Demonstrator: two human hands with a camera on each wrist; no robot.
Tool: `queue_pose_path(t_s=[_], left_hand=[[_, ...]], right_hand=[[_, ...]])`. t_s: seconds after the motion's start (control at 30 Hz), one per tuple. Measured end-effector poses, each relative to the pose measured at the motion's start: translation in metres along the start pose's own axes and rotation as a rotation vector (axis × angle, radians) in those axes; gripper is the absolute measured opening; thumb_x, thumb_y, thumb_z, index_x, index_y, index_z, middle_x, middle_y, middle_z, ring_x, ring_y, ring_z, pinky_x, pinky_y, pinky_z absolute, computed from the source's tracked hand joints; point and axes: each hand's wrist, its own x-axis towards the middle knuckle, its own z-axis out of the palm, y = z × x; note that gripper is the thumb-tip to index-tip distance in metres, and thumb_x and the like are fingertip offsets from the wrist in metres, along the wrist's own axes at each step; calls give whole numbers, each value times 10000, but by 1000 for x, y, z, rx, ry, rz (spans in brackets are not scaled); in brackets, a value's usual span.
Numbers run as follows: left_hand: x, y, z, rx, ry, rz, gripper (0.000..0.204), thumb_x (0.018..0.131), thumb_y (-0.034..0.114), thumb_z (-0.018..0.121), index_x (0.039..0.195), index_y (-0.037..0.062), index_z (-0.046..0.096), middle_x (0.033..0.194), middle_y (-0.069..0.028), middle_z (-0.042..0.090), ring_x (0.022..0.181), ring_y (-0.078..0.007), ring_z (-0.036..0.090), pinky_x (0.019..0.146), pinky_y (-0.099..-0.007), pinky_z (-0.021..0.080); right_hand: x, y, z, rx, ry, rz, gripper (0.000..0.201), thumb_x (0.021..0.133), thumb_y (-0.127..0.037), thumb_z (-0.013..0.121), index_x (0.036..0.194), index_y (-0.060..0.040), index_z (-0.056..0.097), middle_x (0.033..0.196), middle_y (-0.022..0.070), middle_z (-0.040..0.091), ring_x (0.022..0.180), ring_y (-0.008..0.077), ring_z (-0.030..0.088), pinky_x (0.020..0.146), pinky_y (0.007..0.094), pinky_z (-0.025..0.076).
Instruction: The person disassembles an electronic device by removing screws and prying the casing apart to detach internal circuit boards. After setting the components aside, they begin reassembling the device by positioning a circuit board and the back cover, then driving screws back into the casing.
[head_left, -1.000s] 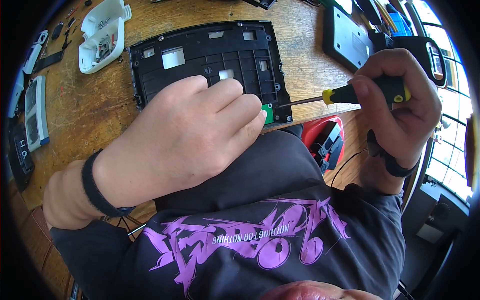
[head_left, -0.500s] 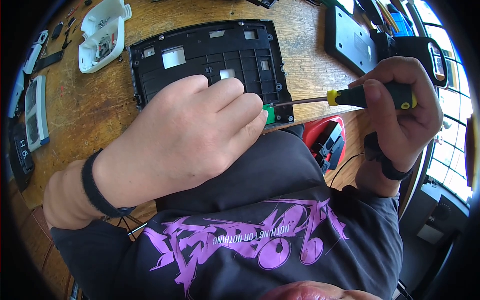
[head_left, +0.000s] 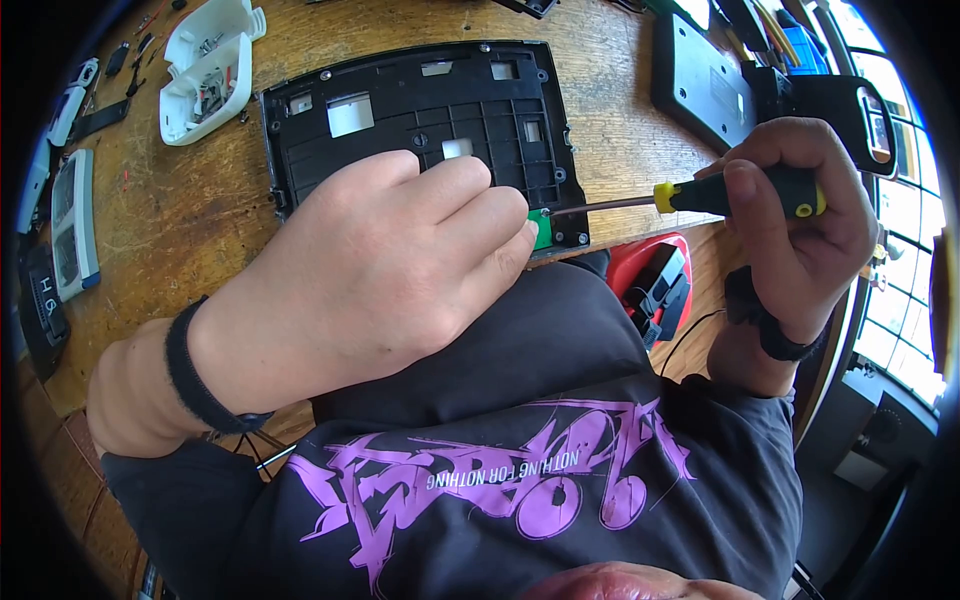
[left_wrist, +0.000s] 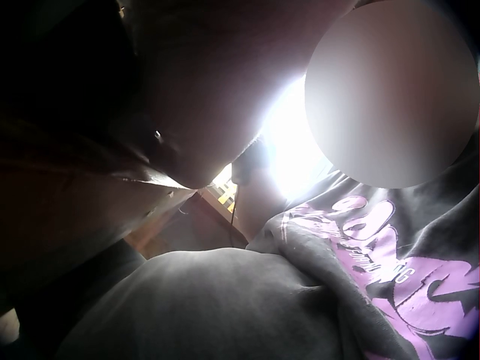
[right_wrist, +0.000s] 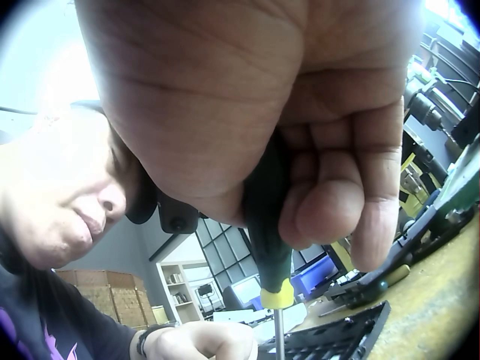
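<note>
A black ribbed plastic panel (head_left: 480, 130) with cut-out openings lies on the wooden table. At its near right corner sits a small green circuit board (head_left: 542, 232), partly covered by my left hand (head_left: 400, 250). That hand lies over the panel with bent fingers, one fingertip at the board's edge; its thumb is hidden. My right hand (head_left: 810, 220) grips the dark green and yellow handle of a screwdriver (head_left: 690, 195). The shaft points left, its tip at a screw on the board's upper corner. In the right wrist view the fingers wrap the screwdriver handle (right_wrist: 268, 232).
A white open case (head_left: 205, 95) with small metal parts stands at the back left. A dark grey flat housing (head_left: 700, 85) lies at the back right. Below the table edge is a red stool (head_left: 640, 265) with black items on it. Devices line the left side.
The screwdriver tip has shifted slightly left, from beside the board onto the screw at its corner. My right hand has lowered a little. The left hand has stayed in place.
</note>
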Motion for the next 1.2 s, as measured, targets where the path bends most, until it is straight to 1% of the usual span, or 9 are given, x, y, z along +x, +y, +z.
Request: queue_pose_path(t_s=[0.17, 0.23, 0.47, 0.77, 0.87, 0.93, 1.03, 1.17, 1.2], left_hand=[[0, 0, -1, 0, -3, -2, 602, 710, 165, 813, 1295, 23, 840, 1026, -53, 605, 935, -249, 637, 758, -386, 542], [0, 1, -2, 5, -18, -1, 594, 712, 161, 814, 1289, 25, 842, 1026, -53, 607, 935, -250, 639, 758, -385, 545], [-1, 0, 2, 19, 18, 6, 578, 703, 144, 816, 1269, 34, 845, 1013, -45, 598, 923, -243, 633, 736, -385, 545], [-1, 0, 2, 36, 12, 11, 599, 690, 156, 814, 1280, 50, 835, 1012, -39, 580, 933, -238, 624, 731, -380, 530], [-2, 0, 1, 23, -13, -2, 620, 688, 167, 823, 1299, 60, 825, 1027, -39, 576, 948, -240, 622, 753, -385, 534], [-3, 0, 2, 23, -26, -5, 633, 687, 174, 832, 1310, 68, 817, 1040, -41, 580, 960, -246, 621, 771, -393, 537], [-3, 0, 1, 4, -36, -11, 638, 688, 176, 838, 1317, 72, 813, 1046, -43, 586, 966, -251, 623, 778, -398, 538], [-3, 0, 1, 10, -24, -8, 640, 694, 172, 841, 1325, 75, 810, 1044, -43, 585, 972, -254, 625, 783, -399, 538], [-2, 1, 1, 3, -29, -10, 634, 699, 169, 839, 1325, 77, 809, 1043, -43, 586, 975, -255, 628, 783, -397, 538]], right_hand=[[0, -5, -2, -49, -7, -26, 120, 1022, -42, 803, 1104, 22, 741, 1006, 67, 773, 852, 103, 704, 762, 252, 518], [0, -8, -2, -57, -1, 16, 118, 1006, -28, 810, 1090, 22, 743, 1010, 63, 769, 885, 104, 702, 787, 258, 520], [1, -12, -1, -53, -20, -4, 136, 981, 8, 815, 1089, 24, 735, 1024, 75, 770, 902, 123, 732, 808, 266, 546], [1, -23, -2, -56, -47, -12, 154, 960, 43, 818, 1092, 56, 739, 1038, 133, 794, 911, 165, 780, 806, 289, 592], [4, -21, -5, -100, -74, -96, 215, 903, 12, 834, 1095, 53, 747, 1040, 140, 801, 894, 182, 788, 808, 296, 600], [9, -24, -11, -139, -152, -179, 303, 831, -48, 848, 1104, 49, 757, 1031, 151, 801, 890, 201, 797, 815, 305, 606], [14, -27, -16, -167, -205, -210, 361, 789, -97, 850, 1110, 46, 764, 1020, 152, 798, 881, 214, 804, 811, 307, 609], [21, -33, -23, -196, -246, -220, 325, 811, -93, 845, 1094, 43, 762, 1015, 160, 794, 856, 218, 799, 767, 311, 597], [23, -36, -28, -242, -306, -197, 310, 818, -92, 843, 1086, 40, 761, 998, 156, 784, 835, 218, 791, 741, 315, 583]])
